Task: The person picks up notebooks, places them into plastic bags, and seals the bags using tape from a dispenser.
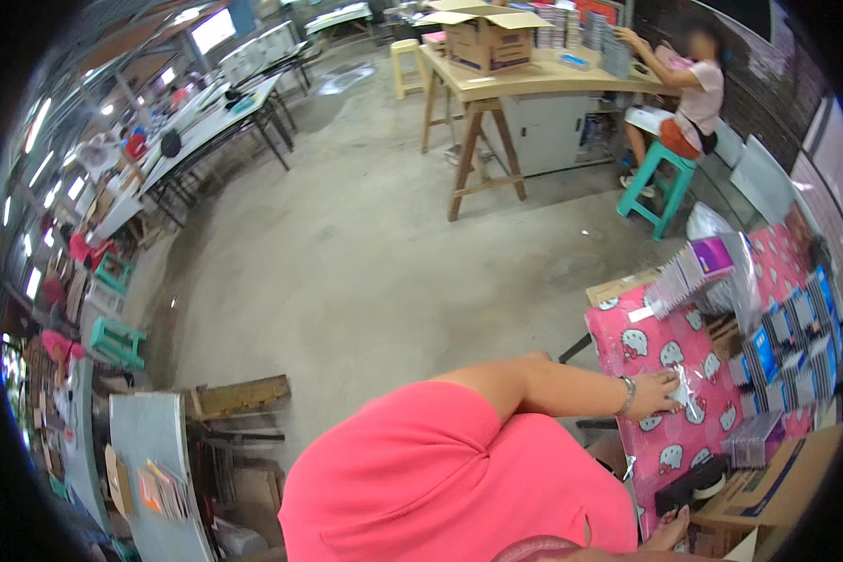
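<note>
Pink covering with white cat faces lies over the counter (688,436) at the person's right. The left hand (652,395), a bracelet at its wrist, reaches across the body and rests there, its fingers stretched forward and close together on a shiny clear film (690,395); whether they pinch it I cannot tell. The right hand (671,528) is low, just beside a black tape dispenser (691,483); its fingers are partly cut off from sight, so their grip cannot be told. An open cardboard box (768,482) stands next to the dispenser. Farther along are blue-and-white booklet stacks (794,345) and a leaning purple-topped stack (688,273). Across the floor, a co-worker (698,94) sits on a green stool (663,178) at a wooden counter (571,82).
</note>
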Motion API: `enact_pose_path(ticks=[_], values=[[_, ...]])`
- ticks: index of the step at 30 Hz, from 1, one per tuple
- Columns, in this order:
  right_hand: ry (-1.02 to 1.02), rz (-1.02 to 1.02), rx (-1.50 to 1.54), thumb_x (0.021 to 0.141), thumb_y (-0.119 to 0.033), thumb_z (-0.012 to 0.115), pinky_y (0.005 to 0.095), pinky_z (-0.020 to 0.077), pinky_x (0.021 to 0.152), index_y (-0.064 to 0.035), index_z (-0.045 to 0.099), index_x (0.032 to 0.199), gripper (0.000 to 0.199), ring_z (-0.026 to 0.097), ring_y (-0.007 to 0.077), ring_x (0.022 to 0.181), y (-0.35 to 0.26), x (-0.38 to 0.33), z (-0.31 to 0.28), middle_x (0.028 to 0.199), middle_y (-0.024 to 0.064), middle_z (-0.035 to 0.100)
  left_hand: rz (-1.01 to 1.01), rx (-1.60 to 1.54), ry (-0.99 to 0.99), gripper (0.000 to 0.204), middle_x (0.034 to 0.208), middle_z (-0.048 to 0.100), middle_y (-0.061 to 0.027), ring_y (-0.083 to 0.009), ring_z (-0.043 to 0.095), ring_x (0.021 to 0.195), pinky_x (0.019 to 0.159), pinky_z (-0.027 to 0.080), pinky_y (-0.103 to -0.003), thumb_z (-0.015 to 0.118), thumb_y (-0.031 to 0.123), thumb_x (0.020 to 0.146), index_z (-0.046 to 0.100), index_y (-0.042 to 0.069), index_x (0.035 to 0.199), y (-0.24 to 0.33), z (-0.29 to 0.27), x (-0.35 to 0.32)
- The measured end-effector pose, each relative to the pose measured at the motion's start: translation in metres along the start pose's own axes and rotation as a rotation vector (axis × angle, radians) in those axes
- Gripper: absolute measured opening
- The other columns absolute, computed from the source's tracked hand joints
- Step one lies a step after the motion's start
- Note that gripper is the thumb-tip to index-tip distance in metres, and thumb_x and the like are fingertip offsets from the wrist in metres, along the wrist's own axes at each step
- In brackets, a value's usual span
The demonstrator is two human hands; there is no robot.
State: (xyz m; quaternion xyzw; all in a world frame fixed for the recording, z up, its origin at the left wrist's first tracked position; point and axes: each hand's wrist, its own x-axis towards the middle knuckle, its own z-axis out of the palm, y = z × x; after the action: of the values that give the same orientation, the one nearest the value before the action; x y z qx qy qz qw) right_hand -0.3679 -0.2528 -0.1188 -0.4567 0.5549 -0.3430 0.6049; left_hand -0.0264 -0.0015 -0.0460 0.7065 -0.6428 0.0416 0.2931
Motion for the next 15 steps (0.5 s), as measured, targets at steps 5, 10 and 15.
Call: enact_pose_path(ticks=[5,10,15], values=[[0.098,-0.185,0.244,0.09,-0.026,0.059,0.0231,0.0414,0.059,-0.0068,0.059,0.1,0.021,0.047,0.0092,0.066,-0.016,-0.067,0.043,0.081,-0.0005,0.055,0.055,-0.018,-0.023,0.068,0.133,0.036,-0.0275,-0.0445,0.032,0.13,0.111,0.026,-0.048,0.07,0.017,0.059,0.053,0.012,0.124,0.0,-0.003,0.0],[-0.026,-0.061,0.364,0.091,-0.028,0.059,0.0223,0.0376,0.054,-0.0067,0.057,0.097,0.022,0.043,0.0077,0.061,0.001,-0.088,0.052,0.078,-0.0012,0.053,0.078,-0.029,0.011,0.073,0.139,0.03,-0.0281,-0.0445,0.031,0.131,0.111,0.024,-0.048,0.073,0.02,0.055,0.053,0.011,0.124,-0.004,0.0,0.0],[-0.426,0.296,0.499,0.092,-0.03,0.058,0.0215,0.0338,0.049,-0.0066,0.056,0.095,0.023,0.04,0.0061,0.056,0.031,-0.066,0.081,0.076,-0.0019,0.051,0.064,-0.004,-0.096,0.078,0.143,0.026,-0.0276,-0.0452,0.029,0.132,0.111,0.024,-0.049,0.075,0.024,0.053,0.052,0.013,0.127,-0.002,-0.003,0.005]])
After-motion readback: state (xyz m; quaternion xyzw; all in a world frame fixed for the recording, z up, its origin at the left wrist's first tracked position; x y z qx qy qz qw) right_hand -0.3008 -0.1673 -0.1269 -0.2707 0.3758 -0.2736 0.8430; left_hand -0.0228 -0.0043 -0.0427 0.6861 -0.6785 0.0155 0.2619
